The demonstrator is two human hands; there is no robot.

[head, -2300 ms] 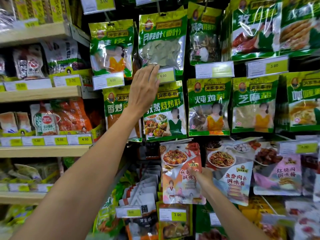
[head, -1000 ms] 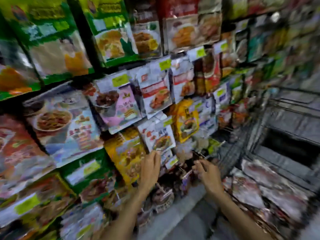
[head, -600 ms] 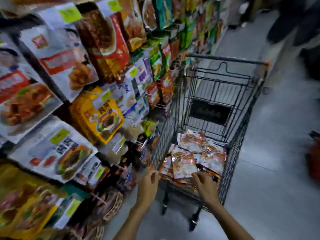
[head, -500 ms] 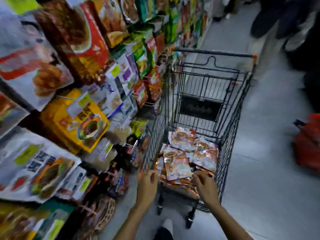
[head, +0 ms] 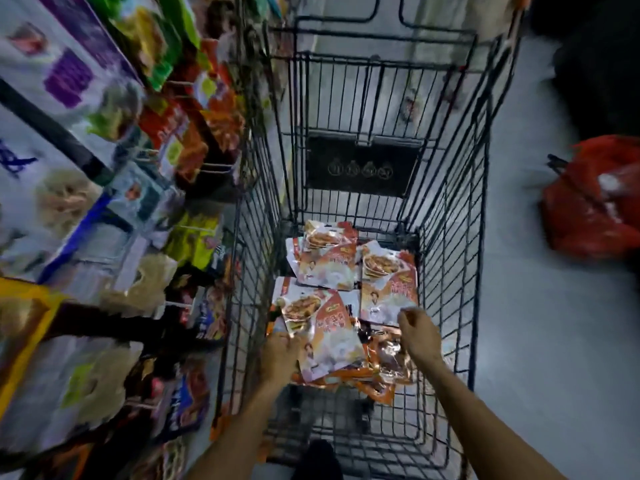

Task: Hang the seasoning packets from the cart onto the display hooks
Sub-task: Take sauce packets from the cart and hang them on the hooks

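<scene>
Several orange-and-white seasoning packets (head: pixel 349 268) lie in a loose pile on the floor of a black wire cart (head: pixel 446 216). My left hand (head: pixel 280 355) is down in the cart and its fingers curl on the left edge of the nearest seasoning packet (head: pixel 329 337). My right hand (head: pixel 420 336) hovers over the pile's right side, fingers loosely curled with nothing in them. The display hooks (head: pixel 204 168) carry hanging packets on the rack to the left, which is blurred.
The cart stands close against the rack of hanging goods (head: pixel 86 202) on the left. A red bag (head: pixel 592 199) lies on the grey floor to the right. A dark shoe (head: pixel 317 459) shows below the cart's near end.
My view has swung from the display rack down onto the cart. Both hands have moved from the hooks into the cart, and the left hand has reached a packet's edge.
</scene>
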